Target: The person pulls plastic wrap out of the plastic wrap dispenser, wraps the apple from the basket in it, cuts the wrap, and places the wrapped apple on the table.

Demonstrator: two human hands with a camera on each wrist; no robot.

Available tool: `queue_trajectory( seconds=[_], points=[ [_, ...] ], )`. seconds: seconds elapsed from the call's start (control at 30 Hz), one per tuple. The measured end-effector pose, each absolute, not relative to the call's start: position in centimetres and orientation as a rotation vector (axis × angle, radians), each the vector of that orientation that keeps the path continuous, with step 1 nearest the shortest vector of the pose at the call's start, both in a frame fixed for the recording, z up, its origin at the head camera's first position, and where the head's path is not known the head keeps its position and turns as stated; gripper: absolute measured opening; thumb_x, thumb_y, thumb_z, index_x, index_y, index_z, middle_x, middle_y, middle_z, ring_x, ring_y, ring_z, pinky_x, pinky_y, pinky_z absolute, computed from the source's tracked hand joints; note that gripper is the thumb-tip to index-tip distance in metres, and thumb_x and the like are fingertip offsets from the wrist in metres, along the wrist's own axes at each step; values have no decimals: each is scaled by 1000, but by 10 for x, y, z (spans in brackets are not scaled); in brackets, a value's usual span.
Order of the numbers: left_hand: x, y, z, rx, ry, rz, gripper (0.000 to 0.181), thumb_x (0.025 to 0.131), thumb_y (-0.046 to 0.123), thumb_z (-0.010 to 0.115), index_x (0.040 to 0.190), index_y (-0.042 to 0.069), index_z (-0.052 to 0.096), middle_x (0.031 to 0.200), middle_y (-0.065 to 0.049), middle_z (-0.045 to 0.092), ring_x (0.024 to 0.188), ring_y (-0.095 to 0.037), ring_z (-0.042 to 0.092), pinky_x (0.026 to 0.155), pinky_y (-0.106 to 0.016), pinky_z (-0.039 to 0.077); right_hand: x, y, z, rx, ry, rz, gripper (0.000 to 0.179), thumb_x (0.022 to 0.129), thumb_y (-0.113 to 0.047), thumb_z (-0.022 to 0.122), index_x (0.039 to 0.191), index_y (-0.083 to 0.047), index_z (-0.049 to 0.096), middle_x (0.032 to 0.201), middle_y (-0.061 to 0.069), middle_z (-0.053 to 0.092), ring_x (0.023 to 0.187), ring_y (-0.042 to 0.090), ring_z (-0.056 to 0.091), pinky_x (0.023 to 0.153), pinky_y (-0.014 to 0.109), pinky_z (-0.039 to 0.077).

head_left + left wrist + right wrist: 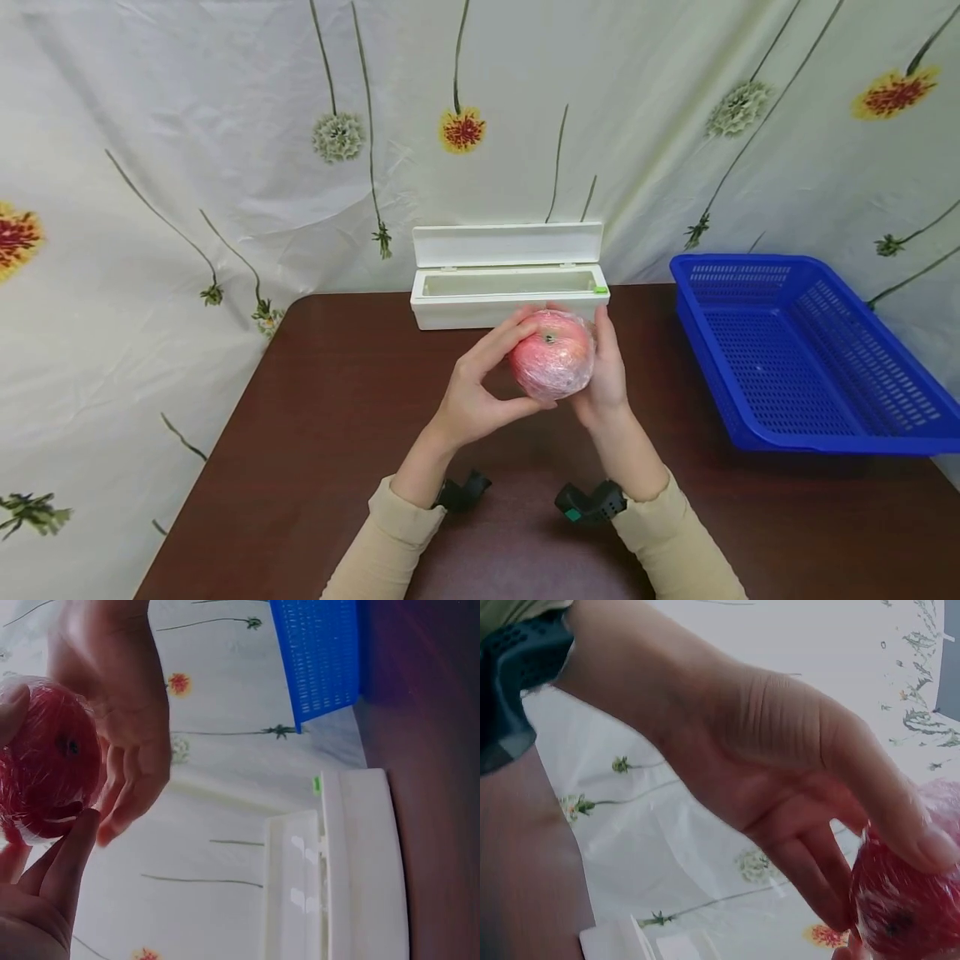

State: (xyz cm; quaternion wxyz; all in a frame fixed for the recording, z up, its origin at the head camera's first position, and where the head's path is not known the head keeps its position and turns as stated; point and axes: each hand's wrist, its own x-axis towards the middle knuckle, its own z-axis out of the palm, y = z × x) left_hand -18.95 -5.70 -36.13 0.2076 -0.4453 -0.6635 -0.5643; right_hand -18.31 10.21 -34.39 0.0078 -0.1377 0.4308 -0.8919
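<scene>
A red apple [552, 357] wrapped in clear cling film is held up over the table between both hands. My left hand [480, 387] grips it from the left, fingers curved over the far side and thumb at its lower near edge. On the other side my right hand [606, 375] holds it, its thumb [900, 810] lying on the film in the right wrist view. The film looks creased and clings closely to the skin. In the left wrist view, the apple [49, 757] shows its dark stem hollow and is partly cut off by the frame.
Behind the hands, a long white box [510, 312] with a raised lid and a small green slider [601, 290] stands at the table's back edge. A blue plastic basket [712, 375] sits at the right. The brown table [315, 467] meets a flowered cloth [247, 100].
</scene>
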Motion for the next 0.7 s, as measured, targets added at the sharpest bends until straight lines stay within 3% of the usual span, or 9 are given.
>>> queue_trajectory(
  seconds=[0.17,0.37,0.5,0.7],
  points=[
    [-188,-61,-360,-1165,-1895,-1598,84,59,-1,87,135,10,51,144,-14,38,122,-30,45,88,-40,49,-189,110,-348,-461,1621,-2730,44,101,-45,30,113,-15,60,108,0,62,100,16,56,79,28,50],
    [-186,-61,-355,-1076,-1900,-1571,83,56,-3,88,130,1,52,135,-19,45,119,-30,47,87,-42,49,-192,127,-347,-707,1763,-2615,32,100,-38,40,117,-18,60,115,0,58,106,17,53,87,29,46],
    [-179,-63,-343,-1038,-1904,-1556,81,55,-8,86,128,-4,51,132,-25,45,117,-34,47,85,-45,50,-193,140,-346,-834,1842,-2514,41,96,-36,52,128,-12,53,123,2,55,112,18,51,91,29,45],
    [-187,-69,-352,-1038,-1906,-1568,87,56,-4,87,135,8,50,138,-17,43,121,-30,45,89,-38,49,-192,154,-342,-978,2003,-2305,57,89,-11,64,140,-4,39,137,11,45,119,24,49,93,30,45]
  ],
)
